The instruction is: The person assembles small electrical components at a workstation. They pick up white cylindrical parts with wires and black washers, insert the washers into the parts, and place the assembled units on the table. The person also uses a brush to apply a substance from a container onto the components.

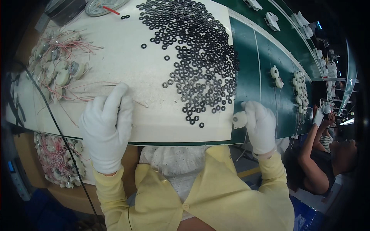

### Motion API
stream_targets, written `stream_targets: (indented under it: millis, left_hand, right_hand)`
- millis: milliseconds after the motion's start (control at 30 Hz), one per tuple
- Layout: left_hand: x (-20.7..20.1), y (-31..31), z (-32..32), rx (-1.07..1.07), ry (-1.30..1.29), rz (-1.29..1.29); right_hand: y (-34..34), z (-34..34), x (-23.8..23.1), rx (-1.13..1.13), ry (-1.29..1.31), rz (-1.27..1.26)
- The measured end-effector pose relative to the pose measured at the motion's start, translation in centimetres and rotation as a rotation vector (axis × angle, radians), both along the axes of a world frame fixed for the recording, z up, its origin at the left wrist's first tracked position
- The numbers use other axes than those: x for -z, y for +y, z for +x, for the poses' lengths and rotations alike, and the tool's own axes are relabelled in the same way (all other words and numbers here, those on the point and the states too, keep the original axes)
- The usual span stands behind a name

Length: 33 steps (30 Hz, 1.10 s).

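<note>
My right hand, in a white glove, is closed on a small round white motor-like part at the right edge of the white board. My left hand, also gloved, hovers over the board's left side with its fingers bent and pressed together. Thin reddish wires run up to its fingertips, but whether it grips one is hidden. Left of it lies a pile of round white parts with red wires. Many black rubber rings are spread between and beyond my hands.
The white board rests on a green belt. Two round parts and a row of more sit to the right. A box of wired parts stands below left. A co-worker's arm is at right.
</note>
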<state>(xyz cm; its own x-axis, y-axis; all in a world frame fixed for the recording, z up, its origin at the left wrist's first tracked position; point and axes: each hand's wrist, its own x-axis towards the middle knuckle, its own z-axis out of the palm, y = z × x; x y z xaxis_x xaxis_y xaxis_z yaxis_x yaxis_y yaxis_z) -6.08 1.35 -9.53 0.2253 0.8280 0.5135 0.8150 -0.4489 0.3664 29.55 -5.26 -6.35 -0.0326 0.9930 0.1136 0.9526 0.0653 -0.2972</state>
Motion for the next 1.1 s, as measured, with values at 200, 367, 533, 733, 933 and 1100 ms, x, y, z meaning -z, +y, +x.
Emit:
stream_targets:
  millis: [200,367,533,733,933,1100]
  left_hand:
    - [-0.2,-0.4,-0.2,-0.007,0.011,0.001]
    - [0.0,-0.7,0.0,-0.026,0.031,-0.056]
    - [-0.1,-0.6,-0.5,0.002,-0.004,-0.114]
    - [0.3,-0.6,-0.4,0.052,-0.163,0.036]
    - [-4.6,-3.2,2.6,0.287,-0.273,0.011]
    - [-7.3,-4.8,5.6,0.563,-0.405,-0.182]
  right_hand:
    - [-0.5,2.2,-1.2,0.021,-0.198,0.234]
    - [-1.5,-1.9,-3.5,-0.156,-0.211,0.209]
    - [-0.1,2.1,-2.0,-0.123,-0.394,0.311]
    - [-0.8,2.7,-4.8,0.04,-0.326,0.484]
    - [-0.9,-6.5,-4.9,-0.408,0.325,0.183]
    - [0.4,-10.0,-0.9,-0.605,0.901,0.243]
